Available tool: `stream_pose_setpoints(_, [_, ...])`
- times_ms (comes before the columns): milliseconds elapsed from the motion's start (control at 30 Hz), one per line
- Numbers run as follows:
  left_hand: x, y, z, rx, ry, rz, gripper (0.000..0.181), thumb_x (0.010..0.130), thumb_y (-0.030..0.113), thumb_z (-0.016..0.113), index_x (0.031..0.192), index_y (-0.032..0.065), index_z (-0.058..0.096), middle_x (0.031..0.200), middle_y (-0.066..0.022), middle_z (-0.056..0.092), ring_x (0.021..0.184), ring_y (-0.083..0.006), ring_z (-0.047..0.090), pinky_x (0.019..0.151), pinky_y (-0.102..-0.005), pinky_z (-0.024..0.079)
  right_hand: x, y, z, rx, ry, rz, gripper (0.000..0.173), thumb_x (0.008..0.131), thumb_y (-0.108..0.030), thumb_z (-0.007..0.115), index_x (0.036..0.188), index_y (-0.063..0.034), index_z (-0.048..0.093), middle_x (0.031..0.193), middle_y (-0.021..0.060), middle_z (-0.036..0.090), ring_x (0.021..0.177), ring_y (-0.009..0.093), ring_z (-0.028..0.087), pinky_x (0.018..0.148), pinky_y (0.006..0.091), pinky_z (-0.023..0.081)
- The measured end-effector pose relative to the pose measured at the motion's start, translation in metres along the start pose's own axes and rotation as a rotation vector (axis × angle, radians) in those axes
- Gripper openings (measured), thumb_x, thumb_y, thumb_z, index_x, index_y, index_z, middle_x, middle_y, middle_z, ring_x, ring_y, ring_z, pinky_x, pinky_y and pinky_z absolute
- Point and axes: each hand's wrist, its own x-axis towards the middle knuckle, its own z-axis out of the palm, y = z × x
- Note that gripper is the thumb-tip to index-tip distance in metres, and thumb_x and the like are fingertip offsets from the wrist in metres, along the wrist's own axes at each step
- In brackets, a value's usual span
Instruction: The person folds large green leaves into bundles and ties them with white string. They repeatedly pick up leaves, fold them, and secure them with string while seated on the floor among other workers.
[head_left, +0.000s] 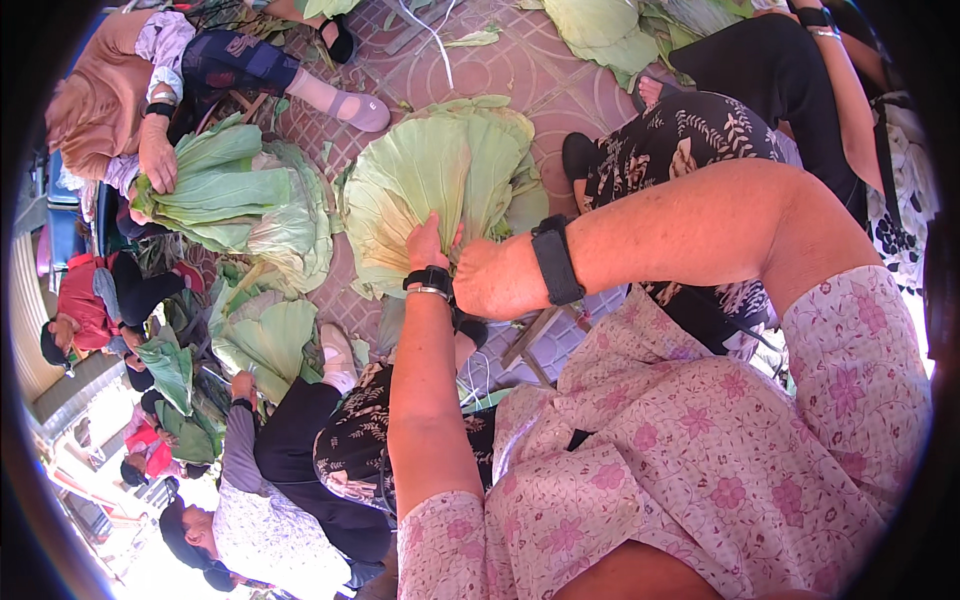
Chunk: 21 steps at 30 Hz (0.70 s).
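Before me a fanned bundle of broad green leaves (450, 161), which look like tobacco, spreads out above the paved floor. Some of the leaves have yellow and brown patches. My left hand (429, 244) grips the bundle near its gathered end, with the fingers pointing up over the leaves. Right beside it, my right hand (480, 276) is closed around the same gathered end, the back of the hand towards me. Its fingertips and the leaf stems are mostly hidden. Both my wrists wear black bands.
To the left a co-worker's hand (157, 165) holds another leaf bundle (255, 199). More leaves (266, 337) lie below it, by another co-worker's hand (243, 386). A leaf pile (600, 37) lies at the upper right. A white cord (435, 37) trails over the patterned paving (487, 71).
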Motion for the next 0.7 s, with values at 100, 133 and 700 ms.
stream_pose_setpoints(100, [-0.005,-0.003,0.000,0.121,-0.004,0.086,0.020,0.099,0.019,0.051,0.103,-0.0012,0.051,0.095,-0.0196,0.068,0.068,-0.0320,0.069,0.053,-0.0390,0.057,0.000,0.001,0.005,-0.044,-0.040,0.019,0.009,0.073,-0.010,0.064,0.066,-0.0035,0.064,0.067,0.0105,0.064,0.066,0.027,0.064,0.053,0.0412,0.048])
stream_pose_setpoints(133, [-0.007,-0.004,0.002,0.089,0.001,0.104,0.020,0.099,0.018,0.051,0.103,-0.0015,0.051,0.095,-0.0200,0.067,0.067,-0.0319,0.069,0.053,-0.0390,0.057,0.000,0.001,0.007,-0.043,-0.039,0.025,0.009,0.073,-0.010,0.064,0.066,-0.0038,0.064,0.067,0.0104,0.065,0.066,0.027,0.064,0.053,0.0411,0.048])
stream_pose_setpoints(700, [0.013,-0.008,-0.020,-0.405,-0.040,-0.280,0.022,0.101,0.012,0.050,0.117,-0.0015,0.054,0.103,-0.0132,0.068,0.079,-0.0198,0.066,0.065,-0.0274,0.056,0.000,-0.003,-0.005,-0.034,-0.102,0.055,0.009,0.075,-0.012,0.064,0.068,-0.0058,0.064,0.067,0.0097,0.065,0.065,0.025,0.066,0.053,0.0402,0.049])
